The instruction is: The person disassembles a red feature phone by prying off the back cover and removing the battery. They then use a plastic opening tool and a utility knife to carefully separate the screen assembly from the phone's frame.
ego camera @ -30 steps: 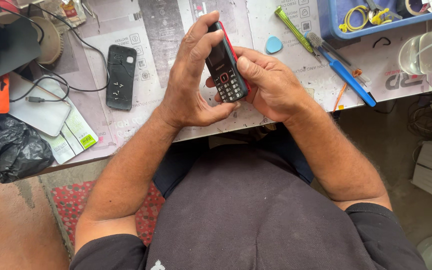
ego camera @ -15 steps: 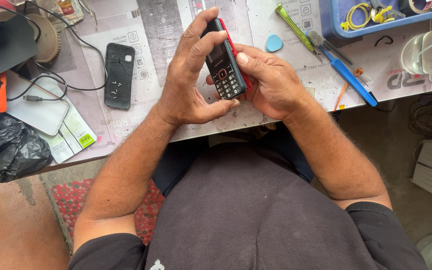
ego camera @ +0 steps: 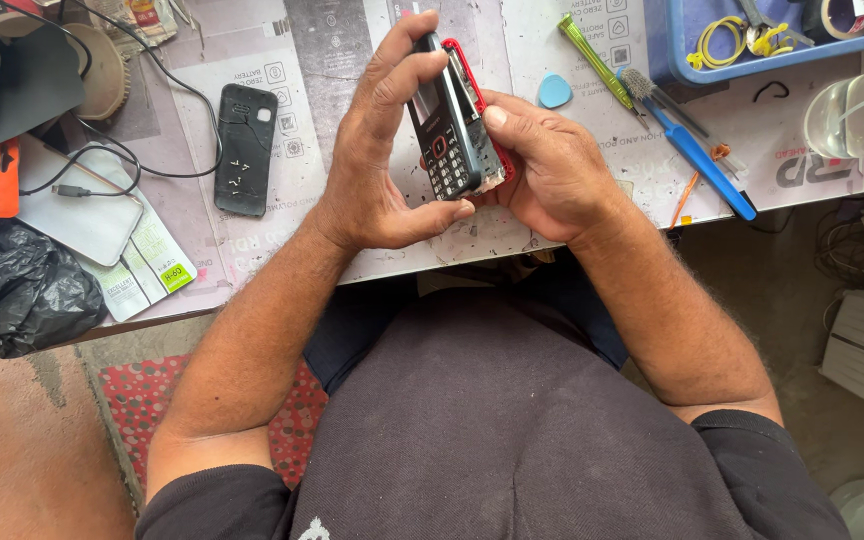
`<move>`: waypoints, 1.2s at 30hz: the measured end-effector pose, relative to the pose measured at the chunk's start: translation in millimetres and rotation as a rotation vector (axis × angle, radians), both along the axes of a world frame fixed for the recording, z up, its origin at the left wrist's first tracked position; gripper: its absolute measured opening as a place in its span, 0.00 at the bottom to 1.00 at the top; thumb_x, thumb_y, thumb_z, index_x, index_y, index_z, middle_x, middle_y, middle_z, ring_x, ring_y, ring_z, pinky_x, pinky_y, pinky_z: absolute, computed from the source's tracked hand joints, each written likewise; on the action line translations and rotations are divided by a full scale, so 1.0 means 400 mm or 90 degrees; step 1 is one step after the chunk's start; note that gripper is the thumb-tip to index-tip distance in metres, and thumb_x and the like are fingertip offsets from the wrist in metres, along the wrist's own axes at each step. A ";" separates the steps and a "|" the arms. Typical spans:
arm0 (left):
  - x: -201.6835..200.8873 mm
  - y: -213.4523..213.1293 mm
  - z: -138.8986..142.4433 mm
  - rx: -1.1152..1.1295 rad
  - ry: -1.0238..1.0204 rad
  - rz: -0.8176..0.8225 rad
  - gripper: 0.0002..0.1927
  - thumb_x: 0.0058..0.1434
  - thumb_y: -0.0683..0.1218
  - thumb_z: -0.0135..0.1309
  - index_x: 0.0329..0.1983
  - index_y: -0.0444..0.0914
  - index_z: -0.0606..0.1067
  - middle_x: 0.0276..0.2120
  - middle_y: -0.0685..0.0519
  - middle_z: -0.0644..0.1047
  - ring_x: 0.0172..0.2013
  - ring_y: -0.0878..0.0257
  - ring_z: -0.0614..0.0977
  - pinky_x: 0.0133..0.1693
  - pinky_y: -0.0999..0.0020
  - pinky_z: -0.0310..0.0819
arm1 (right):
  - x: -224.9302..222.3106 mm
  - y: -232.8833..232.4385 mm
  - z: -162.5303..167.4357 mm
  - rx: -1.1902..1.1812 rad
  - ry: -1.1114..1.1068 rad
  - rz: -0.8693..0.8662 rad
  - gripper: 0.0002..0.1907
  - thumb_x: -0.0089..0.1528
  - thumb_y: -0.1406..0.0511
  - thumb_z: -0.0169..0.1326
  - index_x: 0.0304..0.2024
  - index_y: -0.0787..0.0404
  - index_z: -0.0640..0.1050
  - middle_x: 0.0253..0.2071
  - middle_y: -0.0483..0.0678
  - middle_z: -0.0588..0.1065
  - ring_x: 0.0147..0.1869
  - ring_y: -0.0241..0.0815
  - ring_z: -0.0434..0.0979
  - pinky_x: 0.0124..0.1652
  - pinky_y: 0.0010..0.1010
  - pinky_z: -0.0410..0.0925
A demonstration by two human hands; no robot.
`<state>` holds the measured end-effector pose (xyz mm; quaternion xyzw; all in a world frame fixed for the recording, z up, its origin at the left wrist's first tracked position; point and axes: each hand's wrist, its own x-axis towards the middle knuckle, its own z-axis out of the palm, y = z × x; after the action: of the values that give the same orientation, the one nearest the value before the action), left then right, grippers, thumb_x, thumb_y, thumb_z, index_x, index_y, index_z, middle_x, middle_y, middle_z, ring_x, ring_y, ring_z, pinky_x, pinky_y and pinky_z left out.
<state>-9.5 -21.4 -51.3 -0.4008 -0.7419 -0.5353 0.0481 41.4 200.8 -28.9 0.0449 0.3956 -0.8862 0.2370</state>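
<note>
**Keypad phone, held in both hands over workbench**

Clamped between left hand (ego camera: 377, 165) and right hand (ego camera: 547, 170): black-and-red keypad phone (ego camera: 455, 120), tilted, keypad toward left palm, front panel parted from red body along one edge. Left fingers curled over top end, thumb under bottom end; right thumb pressed on red edge. Just left of left hand: black back cover (ego camera: 245, 150), flat on mat. Right of right hand, beyond: blue pick (ego camera: 554, 91), green pry tool (ego camera: 595, 60), blue-handled brush (ego camera: 692, 150). Farthest: blue tray (ego camera: 674, 50).

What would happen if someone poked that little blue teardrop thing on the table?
The blue pick would probably slide easily: it looks thin, flat and light on the smooth mat. It likely would not roll, lying flat.
</note>
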 end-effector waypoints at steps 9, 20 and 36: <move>-0.007 0.001 0.007 0.284 -0.314 -0.024 0.46 0.57 0.62 0.65 0.73 0.43 0.61 0.67 0.42 0.67 0.69 0.50 0.66 0.76 0.55 0.56 | -0.011 -0.003 0.023 0.039 -0.013 0.024 0.29 0.73 0.60 0.36 0.72 0.70 0.61 0.53 0.67 0.77 0.49 0.51 0.83 0.46 0.47 0.79; -0.061 -0.096 0.012 0.707 -0.635 -0.237 0.35 0.69 0.67 0.47 0.68 0.39 0.67 0.63 0.46 0.74 0.63 0.46 0.73 0.65 0.41 0.67 | -0.013 -0.025 0.040 0.075 0.009 0.012 0.28 0.72 0.64 0.32 0.71 0.73 0.61 0.53 0.71 0.75 0.49 0.56 0.83 0.48 0.50 0.79; -0.013 -0.171 0.021 0.535 -0.520 0.253 0.21 0.64 0.42 0.47 0.58 0.28 0.74 0.33 0.47 0.79 0.22 0.62 0.77 0.25 0.66 0.77 | 0.026 -0.096 0.025 0.110 0.024 -0.001 0.24 0.70 0.63 0.39 0.63 0.73 0.69 0.53 0.68 0.76 0.51 0.57 0.81 0.53 0.49 0.75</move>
<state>-14.6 -89.9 -43.1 0.0351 -0.4866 -0.8728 0.0128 52.0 162.5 -18.8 0.0492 0.4751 -0.8495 0.2240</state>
